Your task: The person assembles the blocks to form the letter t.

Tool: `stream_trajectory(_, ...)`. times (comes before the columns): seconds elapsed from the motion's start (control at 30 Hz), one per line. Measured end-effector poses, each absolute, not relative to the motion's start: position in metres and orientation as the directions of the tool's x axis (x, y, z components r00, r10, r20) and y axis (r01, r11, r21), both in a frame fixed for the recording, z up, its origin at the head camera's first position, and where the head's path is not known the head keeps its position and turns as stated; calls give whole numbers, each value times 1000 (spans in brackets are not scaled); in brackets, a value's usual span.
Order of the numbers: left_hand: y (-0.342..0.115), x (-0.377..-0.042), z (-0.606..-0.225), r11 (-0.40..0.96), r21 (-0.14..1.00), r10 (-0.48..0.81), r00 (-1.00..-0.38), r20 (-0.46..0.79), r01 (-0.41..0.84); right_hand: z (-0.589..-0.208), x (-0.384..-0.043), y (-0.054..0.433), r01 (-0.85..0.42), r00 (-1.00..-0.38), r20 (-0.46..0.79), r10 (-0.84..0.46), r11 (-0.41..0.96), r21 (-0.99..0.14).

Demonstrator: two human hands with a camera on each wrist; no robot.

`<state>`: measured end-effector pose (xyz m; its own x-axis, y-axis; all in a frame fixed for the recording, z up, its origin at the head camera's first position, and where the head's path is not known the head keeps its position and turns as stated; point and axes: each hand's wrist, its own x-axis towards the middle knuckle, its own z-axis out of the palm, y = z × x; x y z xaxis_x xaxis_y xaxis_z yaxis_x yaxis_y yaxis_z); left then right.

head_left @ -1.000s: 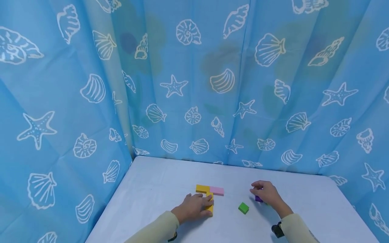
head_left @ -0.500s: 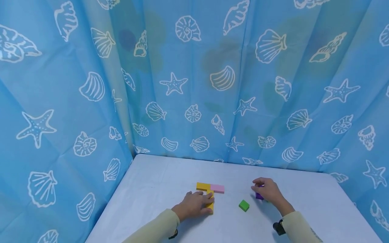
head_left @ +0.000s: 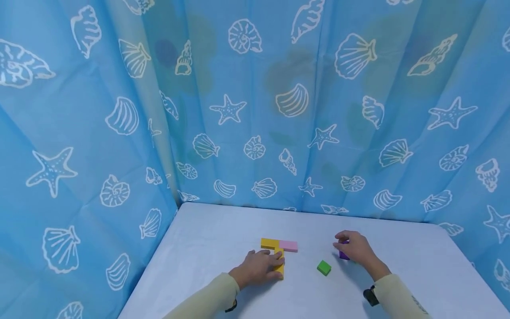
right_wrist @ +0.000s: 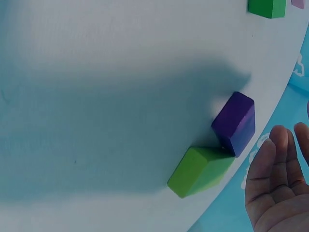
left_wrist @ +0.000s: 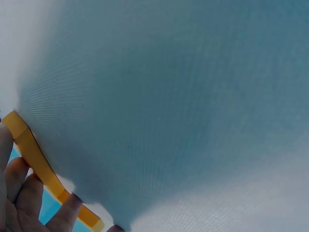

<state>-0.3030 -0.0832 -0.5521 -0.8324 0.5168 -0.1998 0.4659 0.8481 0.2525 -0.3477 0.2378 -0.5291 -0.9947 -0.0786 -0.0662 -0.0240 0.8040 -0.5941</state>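
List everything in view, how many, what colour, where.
Pink block: one, pink, mid-table
Yellow blocks: two or more, yellow, beside pink and under left hand
Green block: one, green, right of pink block, nearer
Purple block: one, purple, by right hand
Light green block: one, light green, beside purple block
Tabletop: one, white, under blocks
Curtain: count unclear, blue with white shells, behind and beside tabletop
Sleeves: two, pale yellow, on arms
Wrist gear: two pieces, black, at wrists
Left hand: one, on yellow block
Right hand: one, beside purple block
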Motion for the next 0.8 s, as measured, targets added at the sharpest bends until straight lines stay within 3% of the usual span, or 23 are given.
stream_trajectory(0.37, -83, -306, -558, 849, 257, 514, -836, -193, 462, -526, -349, 253, -15, -995, -77, -67, 841, -541)
stream_trajectory(0.8, -84, -306, -557, 853, 257, 505, -842, -189, 454, -532, -352, 256, 30, -992, -116, -43, 826, -562)
